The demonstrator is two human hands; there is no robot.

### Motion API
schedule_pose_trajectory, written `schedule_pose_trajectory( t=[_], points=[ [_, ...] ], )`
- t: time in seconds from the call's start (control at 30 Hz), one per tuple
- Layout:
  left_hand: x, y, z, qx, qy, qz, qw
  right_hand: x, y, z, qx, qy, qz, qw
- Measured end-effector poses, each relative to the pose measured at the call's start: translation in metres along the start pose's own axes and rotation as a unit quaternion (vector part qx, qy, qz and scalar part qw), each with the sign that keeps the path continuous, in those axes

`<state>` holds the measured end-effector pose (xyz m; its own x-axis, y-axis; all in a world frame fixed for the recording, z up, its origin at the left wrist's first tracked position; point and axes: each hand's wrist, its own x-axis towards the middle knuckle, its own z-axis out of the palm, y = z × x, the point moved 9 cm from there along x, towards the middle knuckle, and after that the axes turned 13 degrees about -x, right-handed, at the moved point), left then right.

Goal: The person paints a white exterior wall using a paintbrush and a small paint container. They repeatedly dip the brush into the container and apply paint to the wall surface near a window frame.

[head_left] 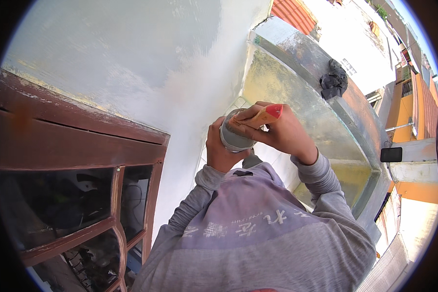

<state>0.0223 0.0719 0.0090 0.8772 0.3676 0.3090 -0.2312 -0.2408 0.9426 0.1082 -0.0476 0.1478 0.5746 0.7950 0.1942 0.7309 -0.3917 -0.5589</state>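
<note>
While left hand (pixel 216 145) grips paint pot (pixel 235 141), likely steadying it, right hand (pixel 288 134) clasps paintbrush (pixel 266 117) at its mouth. Black cloth (pixel 334 80): 2 o'clock.

Large pale characters (pixel 248 228) cross the grey-and-purple shirt (pixel 263 263); smaller pale lettering (pixel 248 218) runs beside them.

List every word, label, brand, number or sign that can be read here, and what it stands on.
Grey shirt: a row of large pale characters across the chest, not transcribed here.
Grey shirt, beside that row: tiny pale lettering, too small to read surely.
Grey container and red-ended brush: no lettering made out.
</note>
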Motion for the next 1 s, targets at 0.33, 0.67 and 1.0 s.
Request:
schedule_pose_trajectory(
  t=[0.33,0.67,1.0],
  points=[
    [0.014,0.009,0.028,0.038,-0.014,0.013,0.999,0.005,0.003,-0.010,-0.183,0.036,-0.121,0.975],
    [0.031,0.005,0.042,0.011,0.021,0.024,0.999,0.012,0.029,-0.051,0.019,0.068,-0.025,0.997],
    [0.047,0.006,0.058,-0.008,0.042,0.020,0.999,0.012,0.069,-0.071,0.123,0.125,-0.010,0.985]
  ],
)
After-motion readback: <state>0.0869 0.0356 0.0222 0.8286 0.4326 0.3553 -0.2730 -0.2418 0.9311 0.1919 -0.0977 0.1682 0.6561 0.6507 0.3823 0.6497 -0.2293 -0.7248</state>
